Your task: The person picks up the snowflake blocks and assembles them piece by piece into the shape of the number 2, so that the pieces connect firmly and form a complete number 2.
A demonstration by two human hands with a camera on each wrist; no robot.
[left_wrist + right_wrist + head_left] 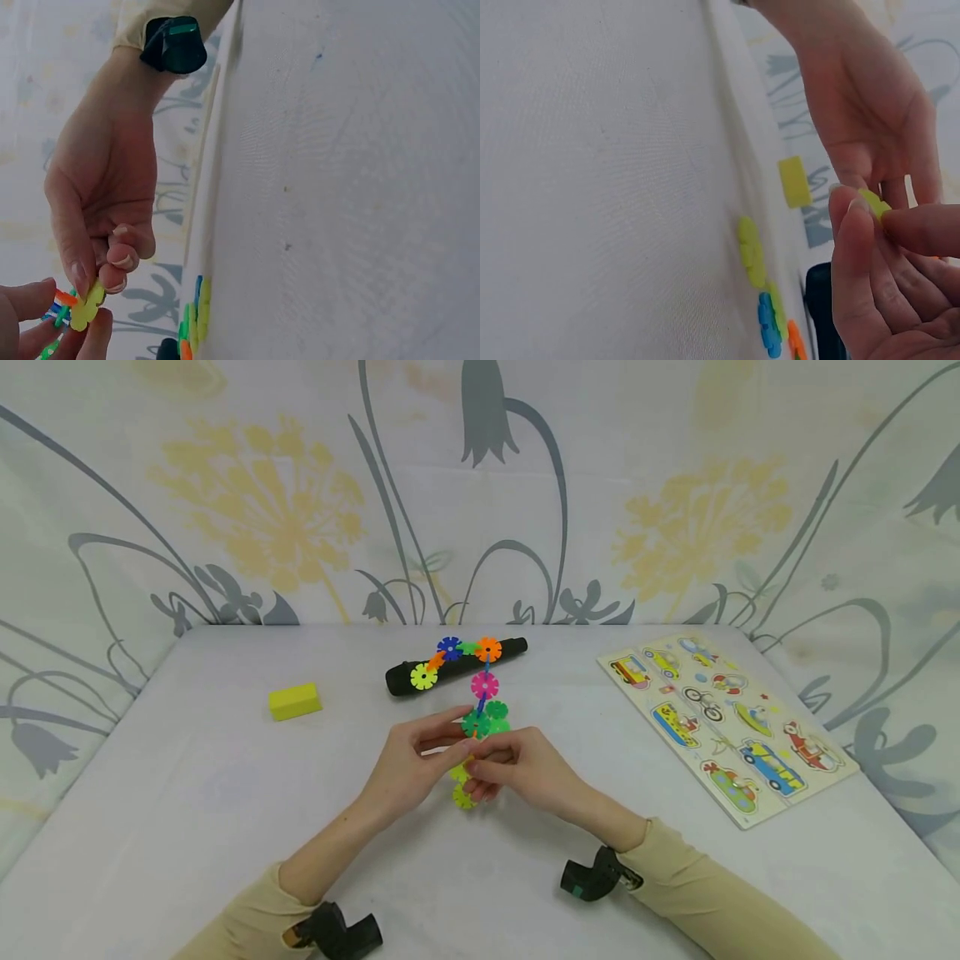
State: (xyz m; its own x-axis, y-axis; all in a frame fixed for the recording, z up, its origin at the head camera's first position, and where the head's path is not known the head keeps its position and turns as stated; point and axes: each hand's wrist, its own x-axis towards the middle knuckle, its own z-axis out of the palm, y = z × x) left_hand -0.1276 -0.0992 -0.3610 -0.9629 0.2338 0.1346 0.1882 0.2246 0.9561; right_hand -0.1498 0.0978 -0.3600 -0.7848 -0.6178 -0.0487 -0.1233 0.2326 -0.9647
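A chain of colourful plastic snowflake discs rises from my hands in the head view, with a pink disc (484, 685) partway along and a yellow disc (423, 677) at its far end. My left hand (416, 756) pinches the near end of this chain, by the green disc. Close against it, my right hand (532, 768) pinches a yellow disc (88, 307) between thumb and fingers. In the left wrist view this disc touches orange and green ones; whether they are joined I cannot tell. Below the hands lie loose discs, among them a yellow one (463, 797).
Behind the chain lies a black cylindrical case (457, 667). A yellow block (295, 702) sits at the left. On the right rests a picture puzzle board (723, 727) with vehicles. Flowered cloth (480, 527) hangs behind the white table.
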